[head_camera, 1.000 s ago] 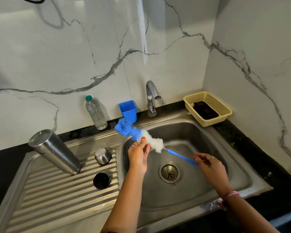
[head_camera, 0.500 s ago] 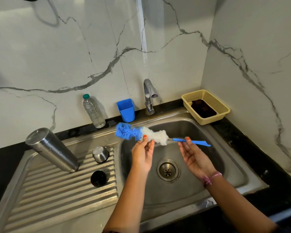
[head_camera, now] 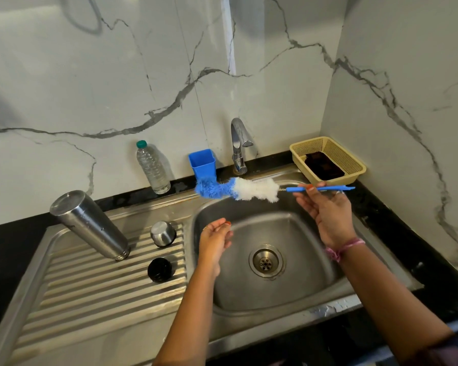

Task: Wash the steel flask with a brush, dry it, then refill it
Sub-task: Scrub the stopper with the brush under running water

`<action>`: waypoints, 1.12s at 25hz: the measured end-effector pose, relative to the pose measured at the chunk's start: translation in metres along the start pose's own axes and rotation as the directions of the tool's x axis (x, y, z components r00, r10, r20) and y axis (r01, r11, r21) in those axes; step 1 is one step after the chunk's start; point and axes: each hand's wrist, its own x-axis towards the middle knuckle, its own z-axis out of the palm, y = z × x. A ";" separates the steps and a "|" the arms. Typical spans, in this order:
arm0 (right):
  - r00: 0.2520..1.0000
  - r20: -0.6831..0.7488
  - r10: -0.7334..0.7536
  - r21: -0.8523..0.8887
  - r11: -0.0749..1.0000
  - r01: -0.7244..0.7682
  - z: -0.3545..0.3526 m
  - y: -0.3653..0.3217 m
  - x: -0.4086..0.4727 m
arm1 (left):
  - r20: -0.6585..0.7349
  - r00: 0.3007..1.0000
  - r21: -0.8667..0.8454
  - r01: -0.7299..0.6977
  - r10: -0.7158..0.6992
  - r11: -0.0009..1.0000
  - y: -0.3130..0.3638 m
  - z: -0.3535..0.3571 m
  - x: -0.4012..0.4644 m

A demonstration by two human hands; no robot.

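Pinching the thin blue handle of the brush point(head_camera: 251, 190) between thumb and fingertips, the right hand point(head_camera: 325, 210) is holding it level over the back of the sink point(head_camera: 315, 262), fluffy blue tip pointing left toward the blue cup point(head_camera: 202, 163). The left hand point(head_camera: 214, 240) is hanging over the basin with its fingers loosely curled, holding nothing and touching nothing.

The steel flask point(head_camera: 89, 224) is standing mouth-down and leaning on the ribbed draining board point(head_camera: 90, 291), well apart from both hands, so it is probably draining. Its steel cap point(head_camera: 163, 233) and black stopper point(head_camera: 159, 269) are lying just beside it on the same board.

Judging from this, the brush is being put away or shaken off. To do that well, the person is best keeping the head over the basin so drips are falling inside, steadying the long springy handle nearer the bristles, and lowering the handle end into the cup gently so the light cup is not tipping.

Counting: one flask, one cap, one stopper, one brush, one blue cup, one tap point(head_camera: 239, 146), one clear plastic water bottle point(head_camera: 152, 167) by the wall, and one yellow basket point(head_camera: 328, 159) with something dark lying in it. Drying and refilling look not yet done; the water bottle is likely the refill source.
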 end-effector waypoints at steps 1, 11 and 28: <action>0.999 0.006 -0.039 -0.085 0.996 0.040 0.000 -0.002 0.002 | -0.037 0.999 0.049 -0.020 0.021 0.999 -0.003 -0.006 0.001; 0.994 0.017 -0.108 -0.403 0.909 0.105 0.003 -0.001 0.009 | -0.085 0.991 0.191 -0.088 0.106 0.978 -0.018 -0.031 0.001; 0.991 -0.025 -0.128 -0.377 0.920 0.109 0.012 -0.002 0.010 | -0.142 0.983 0.200 -0.090 0.119 0.976 -0.031 -0.051 0.008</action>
